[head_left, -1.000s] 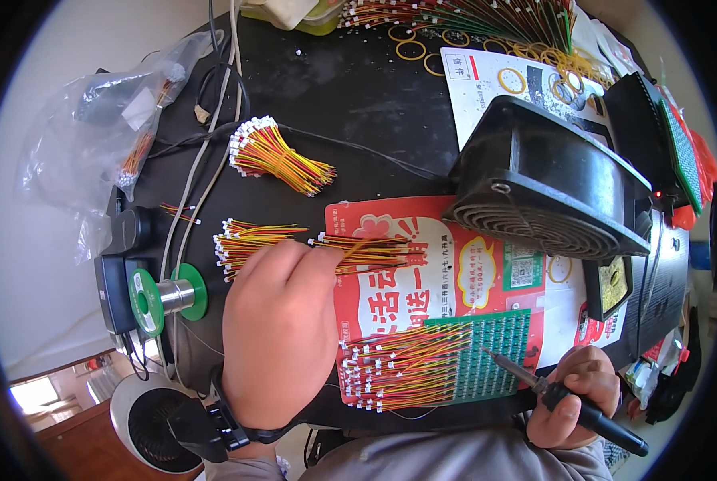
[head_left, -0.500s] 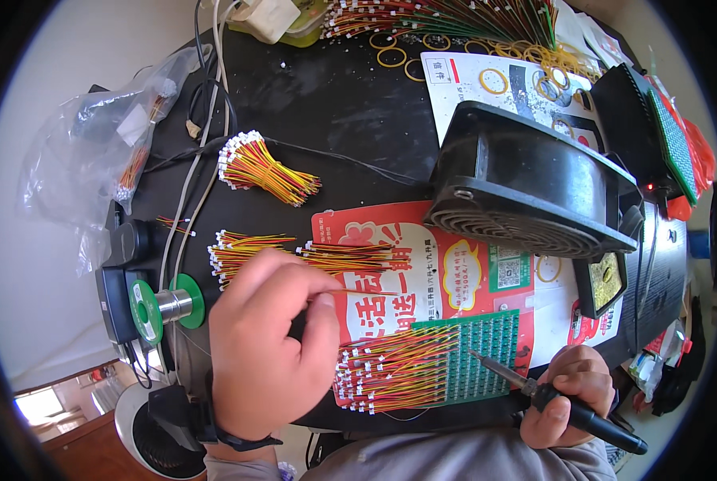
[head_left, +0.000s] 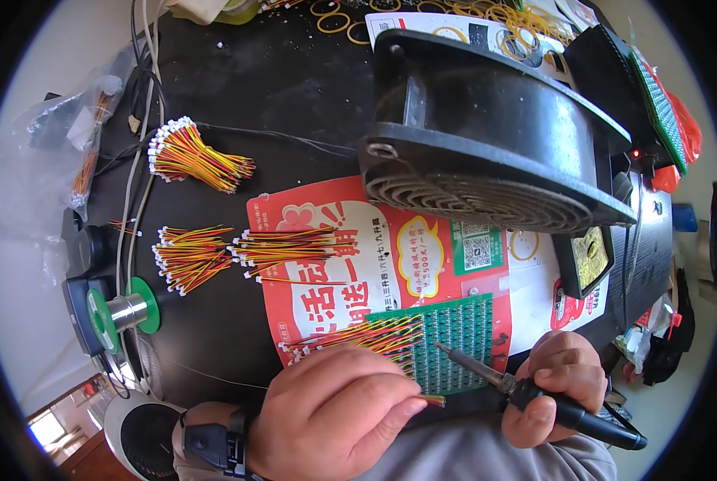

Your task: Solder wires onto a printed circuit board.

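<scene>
My left hand (head_left: 338, 413) pinches a short wire lead (head_left: 433, 400), its red and yellow ends poking out past the fingertips. In my right hand (head_left: 555, 385) is a soldering iron (head_left: 587, 421), its tip pointing left above a green circuit board panel (head_left: 462, 337). Rows of red and yellow wires (head_left: 374, 333) with white connectors lie across the panel's left part, partly hidden behind my left hand. Beneath the panel is a red printed sheet (head_left: 270, 208). Loose leads (head_left: 186, 256) lie in a pile farther left, beside a second group (head_left: 286, 244).
A big black fan (head_left: 494, 104) stands behind the panel, near a tip cleaner (head_left: 591, 256) with yellow filling. On the left are a solder spool (head_left: 126, 311), a tied wire bundle (head_left: 198, 156), cables and a clear plastic bag (head_left: 38, 176). Rubber bands (head_left: 527, 40) lie at the back.
My left hand has come from above the loose leads down to the panel's near edge, with a lead now showing in its fingers. The view has shifted; the iron stays over the panel.
</scene>
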The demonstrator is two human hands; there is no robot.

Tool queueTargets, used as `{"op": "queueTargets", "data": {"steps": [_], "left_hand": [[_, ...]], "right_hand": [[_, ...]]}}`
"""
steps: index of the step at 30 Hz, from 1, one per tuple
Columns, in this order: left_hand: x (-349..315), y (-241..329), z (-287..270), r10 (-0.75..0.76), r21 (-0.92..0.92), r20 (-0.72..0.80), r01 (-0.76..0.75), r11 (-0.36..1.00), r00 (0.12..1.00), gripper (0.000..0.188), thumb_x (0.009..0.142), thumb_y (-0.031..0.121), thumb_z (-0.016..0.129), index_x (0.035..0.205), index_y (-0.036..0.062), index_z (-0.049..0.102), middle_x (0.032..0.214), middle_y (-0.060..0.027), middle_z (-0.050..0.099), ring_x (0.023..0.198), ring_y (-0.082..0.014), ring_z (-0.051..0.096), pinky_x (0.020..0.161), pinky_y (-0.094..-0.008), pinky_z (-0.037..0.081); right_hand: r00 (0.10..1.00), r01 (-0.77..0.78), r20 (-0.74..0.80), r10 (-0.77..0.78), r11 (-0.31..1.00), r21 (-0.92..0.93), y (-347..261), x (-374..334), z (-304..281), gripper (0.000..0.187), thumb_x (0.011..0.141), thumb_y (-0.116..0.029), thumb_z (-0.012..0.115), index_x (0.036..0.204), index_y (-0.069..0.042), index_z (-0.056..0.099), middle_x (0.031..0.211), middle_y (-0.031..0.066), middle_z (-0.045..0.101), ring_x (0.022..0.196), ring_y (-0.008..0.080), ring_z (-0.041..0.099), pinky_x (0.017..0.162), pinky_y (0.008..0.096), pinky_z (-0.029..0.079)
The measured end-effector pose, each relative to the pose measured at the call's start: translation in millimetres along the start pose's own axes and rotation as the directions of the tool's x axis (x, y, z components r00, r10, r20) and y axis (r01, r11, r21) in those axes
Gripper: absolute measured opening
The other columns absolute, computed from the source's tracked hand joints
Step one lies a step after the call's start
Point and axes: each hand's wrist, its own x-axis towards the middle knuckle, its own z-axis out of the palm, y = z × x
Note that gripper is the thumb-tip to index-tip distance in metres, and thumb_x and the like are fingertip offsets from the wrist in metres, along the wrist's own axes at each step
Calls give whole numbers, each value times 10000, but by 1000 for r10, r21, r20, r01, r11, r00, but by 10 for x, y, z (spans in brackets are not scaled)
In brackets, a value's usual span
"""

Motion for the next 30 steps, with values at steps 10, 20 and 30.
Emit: {"op": "queueTargets", "data": {"steps": [10,20,30], "left_hand": [[-40,-36,140,155,351,-50,-128,927,987,205,697,-21,780,883,55,738,789,-51,646,571,-187,620,499,-282,492],[46,-128,182,310,506,15,-274,818,951,195,689,-34,747,880,-23,711,775,-78,616,608,-207,604,520,-305,487],[46,-158,172,299,514,50,-281,810,953,204,703,-26,700,905,-55,692,779,-100,604,598,-215,592,512,-321,488]], "right_hand": [[994,-16,-105,10,998,-59,-19,-37,86,340,900,-340,635,853,-34,493,575,19,430,445,112,441,384,232,344],[993,-64,-102,55,994,-86,-37,-33,110,348,891,-353,656,847,-45,499,570,15,437,439,107,441,383,232,350],[998,-39,-60,33,994,-97,-18,9,120,326,849,-323,672,808,-38,517,533,14,442,417,114,464,370,231,357]]}}
